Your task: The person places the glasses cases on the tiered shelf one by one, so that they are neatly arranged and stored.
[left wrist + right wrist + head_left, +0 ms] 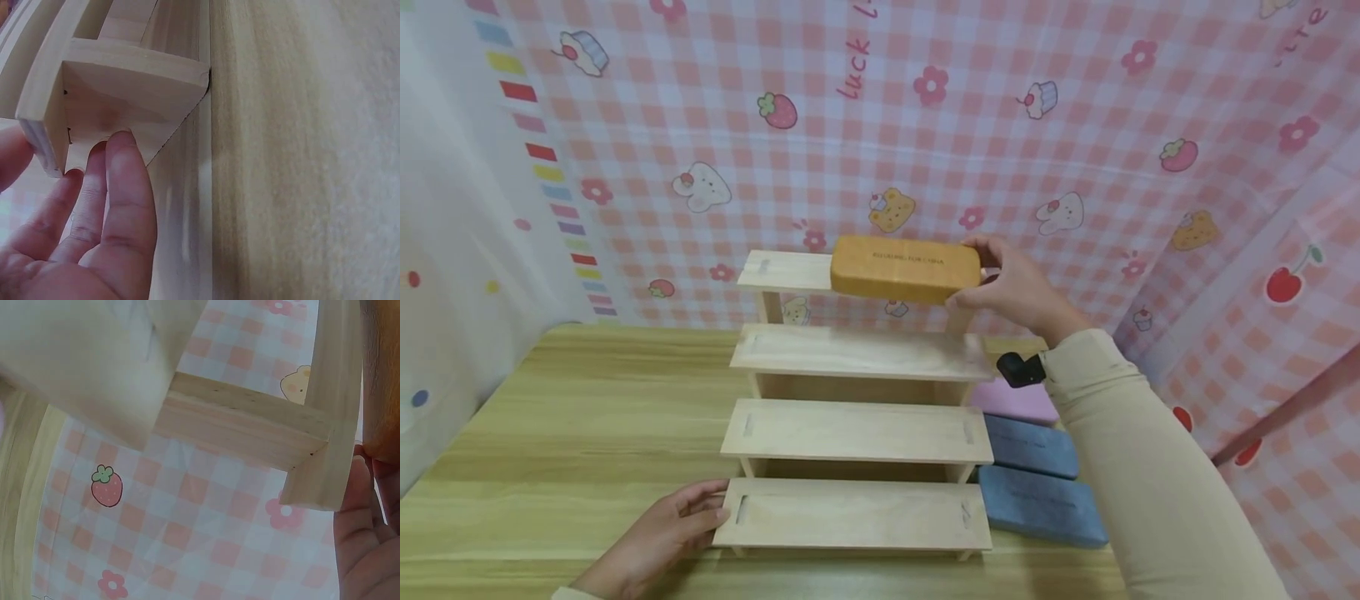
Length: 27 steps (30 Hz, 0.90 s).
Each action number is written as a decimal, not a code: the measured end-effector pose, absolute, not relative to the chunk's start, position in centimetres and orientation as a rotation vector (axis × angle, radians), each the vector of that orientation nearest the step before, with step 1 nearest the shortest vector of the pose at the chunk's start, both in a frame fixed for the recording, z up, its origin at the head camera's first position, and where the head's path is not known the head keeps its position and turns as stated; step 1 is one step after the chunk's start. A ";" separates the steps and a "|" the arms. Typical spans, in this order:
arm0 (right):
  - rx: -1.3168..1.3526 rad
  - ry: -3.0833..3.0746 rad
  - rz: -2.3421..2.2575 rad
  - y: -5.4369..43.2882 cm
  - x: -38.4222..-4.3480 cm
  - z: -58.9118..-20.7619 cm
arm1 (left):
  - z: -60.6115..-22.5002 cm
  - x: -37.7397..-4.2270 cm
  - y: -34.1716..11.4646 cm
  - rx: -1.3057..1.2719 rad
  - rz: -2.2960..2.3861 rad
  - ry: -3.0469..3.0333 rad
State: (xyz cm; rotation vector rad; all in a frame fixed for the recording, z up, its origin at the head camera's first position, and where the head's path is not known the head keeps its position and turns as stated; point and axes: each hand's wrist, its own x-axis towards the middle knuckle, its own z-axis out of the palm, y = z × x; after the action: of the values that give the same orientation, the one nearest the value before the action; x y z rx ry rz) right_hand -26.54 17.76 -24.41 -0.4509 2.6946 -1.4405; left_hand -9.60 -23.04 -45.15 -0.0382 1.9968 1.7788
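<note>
A mustard-orange glasses case (906, 268) with small dark lettering lies lengthwise along the top step of a pale wooden stepped rack (857, 433). My right hand (1015, 287) grips the case by its right end, thumb at the front and fingers behind. In the right wrist view, the fingertips (357, 481) show beside the top board's end, with the orange case (382, 381) at the frame's edge. Down at the left end of the lowest step, my left hand (662, 533) holds the board's edge. Its thumb is above and its fingers (128, 187) reach underneath.
Right of the rack, two blue-grey cases (1043, 504) and a pink case (1017, 402) lie on the wood-grain table (587, 433), partly covered by the right arm. A pink checked cloth (985, 150) hangs close behind the rack.
</note>
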 end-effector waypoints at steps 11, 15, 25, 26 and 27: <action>-0.442 2.653 -1.423 17.3 -27.6 -24.2 | -44.8 -9.5 -23.0 -0.040 1.769 2.011; -0.445 2.650 -1.387 17.3 -27.9 -24.0 | -44.8 -9.5 -23.0 -0.023 1.772 2.004; -0.439 2.669 -1.226 17.2 -28.7 -23.5 | -44.9 -9.5 -23.2 0.004 1.787 1.987; -0.437 2.673 -1.216 17.2 -28.7 -23.5 | -44.9 -9.5 -23.2 0.005 1.789 1.983; -0.439 2.678 -1.202 17.2 -28.7 -23.5 | -44.8 -9.5 -23.2 0.007 1.788 1.982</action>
State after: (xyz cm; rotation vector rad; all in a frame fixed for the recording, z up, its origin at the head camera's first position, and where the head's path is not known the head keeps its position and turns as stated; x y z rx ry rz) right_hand -28.74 17.17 -23.48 -0.4385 2.6779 -1.2023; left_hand -9.51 -23.16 -44.82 0.0070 1.9817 1.7881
